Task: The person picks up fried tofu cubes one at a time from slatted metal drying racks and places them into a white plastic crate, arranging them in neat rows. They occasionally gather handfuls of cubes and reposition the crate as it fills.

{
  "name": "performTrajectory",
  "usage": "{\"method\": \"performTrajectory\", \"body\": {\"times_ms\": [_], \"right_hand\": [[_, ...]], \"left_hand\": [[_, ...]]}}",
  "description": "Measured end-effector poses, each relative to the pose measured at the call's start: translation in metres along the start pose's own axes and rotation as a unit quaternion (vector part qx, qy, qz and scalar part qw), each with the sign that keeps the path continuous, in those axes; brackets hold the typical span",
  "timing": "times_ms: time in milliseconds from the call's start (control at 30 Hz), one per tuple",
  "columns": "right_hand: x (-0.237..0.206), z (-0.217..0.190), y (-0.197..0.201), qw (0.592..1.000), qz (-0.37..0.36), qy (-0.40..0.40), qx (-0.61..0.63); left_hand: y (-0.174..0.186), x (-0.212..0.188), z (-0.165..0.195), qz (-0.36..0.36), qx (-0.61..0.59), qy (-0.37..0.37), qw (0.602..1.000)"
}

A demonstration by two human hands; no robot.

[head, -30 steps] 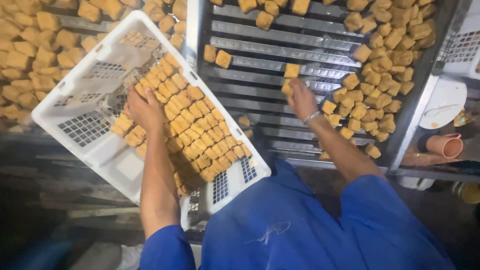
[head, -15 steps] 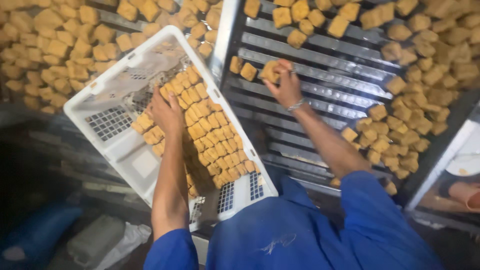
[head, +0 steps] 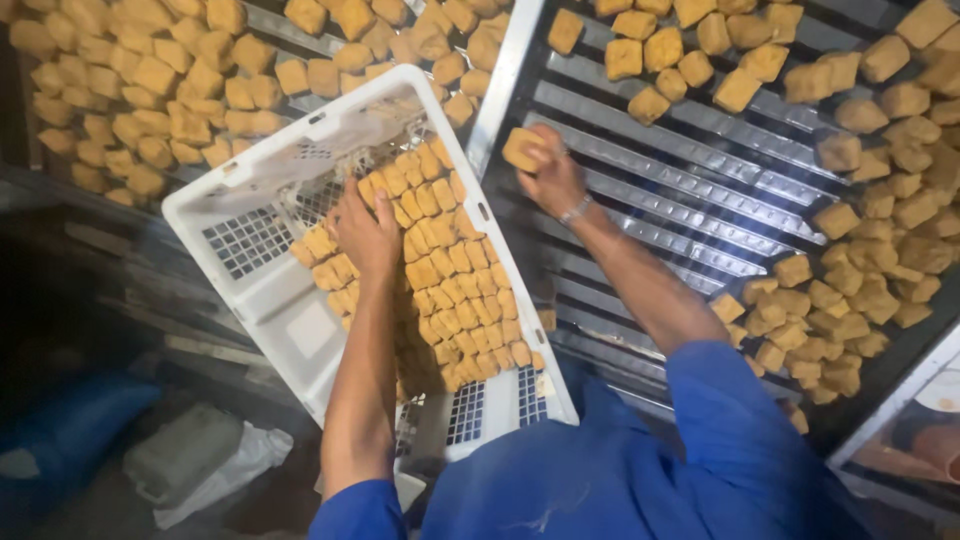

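Below me runs a slatted metal surface, its bars slanting from upper left to lower right, with golden fried cubes heaped along its right side and a few more scattered near the top. A second slatted rack at upper left carries another dense spread of cubes. The floor at lower left is dark, with a pale bag lying there.

I see a white plastic crate tilted on the near edge between the 2 racks. Its long axis runs from upper left to lower right, and its open face is turned up toward me. Rows of cubes are packed along its right half, in lines that follow the same diagonal; the left half shows bare grid floor.

My left hand lies flat inside the crate, fingers spread and pressed on the packed cubes near their upper end. My right hand is out over the slatted surface, just beside the crate's right rim, fingers curled around 1 cube held at the fingertips. A thin bracelet sits on that wrist. Blue sleeves cover both upper arms.
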State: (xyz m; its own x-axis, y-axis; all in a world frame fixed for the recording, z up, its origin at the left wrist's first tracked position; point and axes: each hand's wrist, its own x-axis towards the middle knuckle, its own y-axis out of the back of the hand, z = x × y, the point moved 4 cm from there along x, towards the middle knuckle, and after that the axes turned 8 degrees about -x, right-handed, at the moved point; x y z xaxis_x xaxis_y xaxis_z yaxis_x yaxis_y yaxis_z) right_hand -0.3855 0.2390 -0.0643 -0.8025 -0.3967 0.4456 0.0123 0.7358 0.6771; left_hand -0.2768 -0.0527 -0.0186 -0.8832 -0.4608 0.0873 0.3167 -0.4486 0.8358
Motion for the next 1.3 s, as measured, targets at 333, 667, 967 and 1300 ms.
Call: {"method": "performTrajectory", "body": {"times_ms": [333, 667, 967, 1300], "right_hand": [[0.012, 0.016, -0.005, 0.999, -0.026, -0.011, 0.017], [0.057, 0.142, 0.116, 0.955, 0.077, -0.159, -0.24], [0.06, 0.155, 0.11, 0.935, -0.102, -0.146, -0.308], [0.07, 0.098, 0.069, 0.939, 0.166, -0.2, -0.225]], "left_hand": [[-0.003, -0.003, 0.0, 0.004, 0.007, 0.012, 1.0], [-0.001, -0.003, 0.005, 0.002, -0.014, 0.02, 1.0], [-0.002, -0.003, 0.004, -0.009, -0.001, 0.021, 1.0], [0.0, 0.001, 0.002, 0.008, 0.002, 0.003, 1.0]]}}
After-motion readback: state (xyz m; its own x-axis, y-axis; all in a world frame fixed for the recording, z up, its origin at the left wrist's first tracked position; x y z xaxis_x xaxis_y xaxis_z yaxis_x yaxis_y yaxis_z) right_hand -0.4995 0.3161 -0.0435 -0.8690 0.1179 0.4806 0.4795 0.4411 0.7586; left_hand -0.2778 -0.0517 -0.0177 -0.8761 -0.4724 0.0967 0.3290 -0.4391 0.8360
